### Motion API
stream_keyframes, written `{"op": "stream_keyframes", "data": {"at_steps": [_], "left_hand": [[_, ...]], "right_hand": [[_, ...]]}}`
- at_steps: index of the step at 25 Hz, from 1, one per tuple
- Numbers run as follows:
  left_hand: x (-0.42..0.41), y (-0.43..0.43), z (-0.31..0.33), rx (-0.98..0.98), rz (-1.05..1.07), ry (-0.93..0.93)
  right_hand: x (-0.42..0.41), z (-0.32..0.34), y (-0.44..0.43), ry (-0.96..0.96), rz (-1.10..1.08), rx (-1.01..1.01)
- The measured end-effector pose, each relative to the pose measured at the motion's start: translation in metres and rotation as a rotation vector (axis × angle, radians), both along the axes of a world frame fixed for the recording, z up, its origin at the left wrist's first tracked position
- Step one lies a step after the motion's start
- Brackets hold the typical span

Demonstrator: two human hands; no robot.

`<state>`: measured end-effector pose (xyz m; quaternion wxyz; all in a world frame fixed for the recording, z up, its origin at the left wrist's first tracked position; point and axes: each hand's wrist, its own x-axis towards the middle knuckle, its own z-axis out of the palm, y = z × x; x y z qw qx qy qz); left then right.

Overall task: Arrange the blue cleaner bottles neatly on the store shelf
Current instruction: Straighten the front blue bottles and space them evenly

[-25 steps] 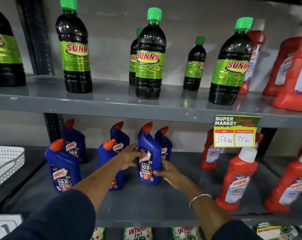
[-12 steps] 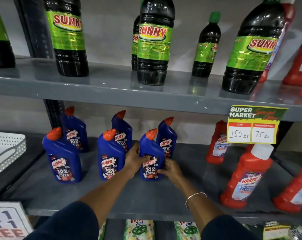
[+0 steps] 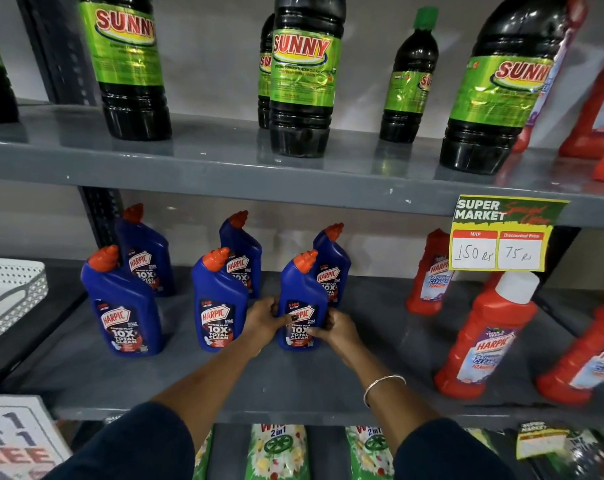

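Several blue cleaner bottles with orange caps stand upright on the grey middle shelf [image 3: 328, 393] in two rows. In the front row are a left bottle [image 3: 122, 306], a middle bottle [image 3: 217, 303] and a right bottle [image 3: 302, 292]. Behind them stand three more: one at the left [image 3: 144, 258], one in the middle [image 3: 241, 247] and one at the right [image 3: 331, 261]. My left hand [image 3: 264, 320] grips the front right bottle on its left side. My right hand [image 3: 335, 329] grips the same bottle on its right side. The bottle rests on the shelf.
Red cleaner bottles [image 3: 484, 341] stand to the right on the same shelf. A yellow price sign [image 3: 501, 237] hangs from the upper shelf edge, which carries dark bottles with green labels [image 3: 304, 81]. A white perforated tray [image 3: 9, 296] sits at the left. Green packets [image 3: 276, 452] lie below.
The bottle in both hands has moved back and to the right, into line with the front row. The camera has come closer and tilted down.
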<state>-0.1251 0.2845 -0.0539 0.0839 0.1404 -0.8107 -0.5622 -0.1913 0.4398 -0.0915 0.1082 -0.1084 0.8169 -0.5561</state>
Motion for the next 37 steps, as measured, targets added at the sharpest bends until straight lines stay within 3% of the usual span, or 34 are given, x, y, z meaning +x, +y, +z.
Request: {"op": "stream_keyframes", "data": {"at_steps": [14,16,18,21,25,30,33,37], "left_hand": [[0.062,0.024,0.009,-0.141,-0.047,-0.020],[0.067,0.022,0.008,-0.212,-0.016,0.033],[0.078,0.014,0.008,-0.274,0.078,0.151],[0.097,-0.008,0.008,-0.315,0.300,0.349],[0.095,-0.055,0.005,-0.239,0.445,0.328],[0.075,-0.111,0.011,-0.054,0.209,0.097],[0.071,-0.121,0.009,-0.001,0.089,0.092],[0.079,-0.126,0.003,-0.011,0.109,0.109]], "right_hand": [[0.077,0.018,0.024,0.015,-0.055,0.016],[0.093,0.024,0.021,0.110,-0.218,-0.083],[0.117,0.025,0.014,0.313,-0.393,-0.058],[0.146,0.022,-0.021,0.419,-0.278,0.182],[0.141,0.022,-0.084,0.346,-0.100,0.167],[0.098,0.028,-0.132,0.102,-0.158,0.097],[0.083,0.019,-0.140,0.084,-0.121,0.094],[0.094,0.017,-0.136,0.099,-0.161,0.056]]}}
